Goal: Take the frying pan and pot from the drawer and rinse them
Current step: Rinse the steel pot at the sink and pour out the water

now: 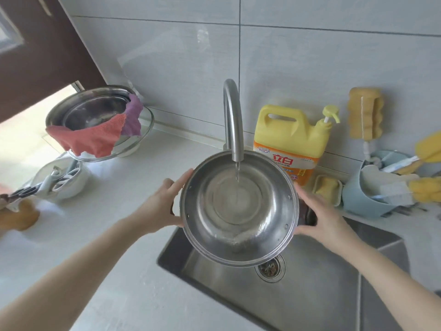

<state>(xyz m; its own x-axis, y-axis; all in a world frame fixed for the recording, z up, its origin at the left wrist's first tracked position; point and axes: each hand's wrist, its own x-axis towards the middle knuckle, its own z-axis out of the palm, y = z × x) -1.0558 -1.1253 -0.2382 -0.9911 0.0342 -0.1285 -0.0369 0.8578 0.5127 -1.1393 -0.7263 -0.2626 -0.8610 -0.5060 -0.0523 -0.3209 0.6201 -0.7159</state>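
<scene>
Both side handles of the pot [238,209] were gripped, left hand [162,206] and right hand [319,216], over the sink [310,295] under the running faucet [232,120]. Swirling the pooled water before tipping out was judged advisable.

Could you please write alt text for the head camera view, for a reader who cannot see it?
Two hands hold a steel pot by its side handles above a sink, the left hand and right hand opposite each other, while a thin stream from the faucet runs into it. A yellow detergent jug stands behind on the white counter.
</scene>
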